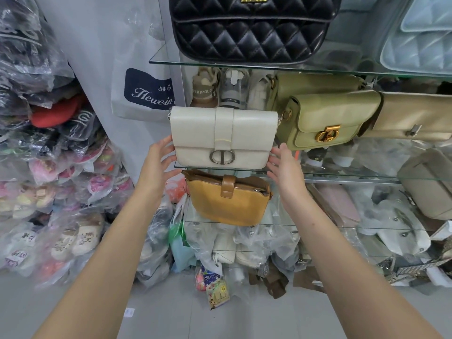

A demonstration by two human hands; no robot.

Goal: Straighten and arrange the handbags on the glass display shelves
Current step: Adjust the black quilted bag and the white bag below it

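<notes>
Both my left hand and right hand, fingers spread, flank the white handbag standing on the middle glass shelf, so I judge I'm squaring it; next comes a gentle nudge inward.

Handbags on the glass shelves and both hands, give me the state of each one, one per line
White handbag: upright on the middle glass shelf, flap closed.
Left hand: open, at the white bag's left side.
Right hand: open, at its right side.
Mustard handbag: lower shelf, tilted, strap fastened.
Green handbag: tilted, flap closed.
Black quilted handbag: upright on top shelf.
Gold handbag: partly cut off, clasp shut.
</notes>
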